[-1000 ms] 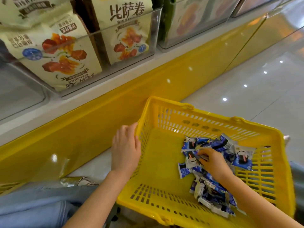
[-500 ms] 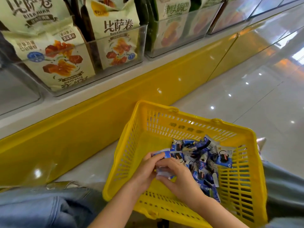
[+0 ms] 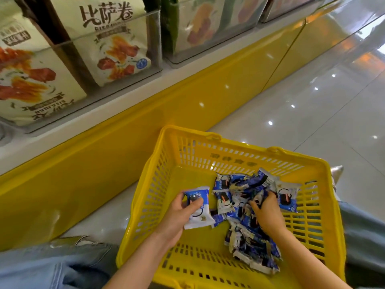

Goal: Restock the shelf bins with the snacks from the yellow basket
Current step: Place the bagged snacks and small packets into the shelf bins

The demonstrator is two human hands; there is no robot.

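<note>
A yellow basket [image 3: 187,155] stands on the floor in front of me, with several small blue-and-white snack packets [image 3: 239,190] heaped in its right half. My left hand [image 3: 179,213] grips one or two of these packets [image 3: 200,215] over the basket's left side, thumb across the top one. My right hand [image 3: 268,211] is down in the heap, fingers curled round packets there. Clear shelf bins [image 3: 154,38] sit above a yellow base panel at the upper left.
The bins hold large cream snack bags [image 3: 112,44] with red-orange pictures, and a green-edged bag [image 3: 198,24] further right. A white shelf ledge [image 3: 87,113] runs under them. Glossy grey floor [image 3: 312,101] lies to the right. My jeans-clad knees [image 3: 52,268] flank the basket.
My hands, together over one packet half a second ago, have parted. The left one keeps the packet at the basket's left; the right has gone back into the heap.
</note>
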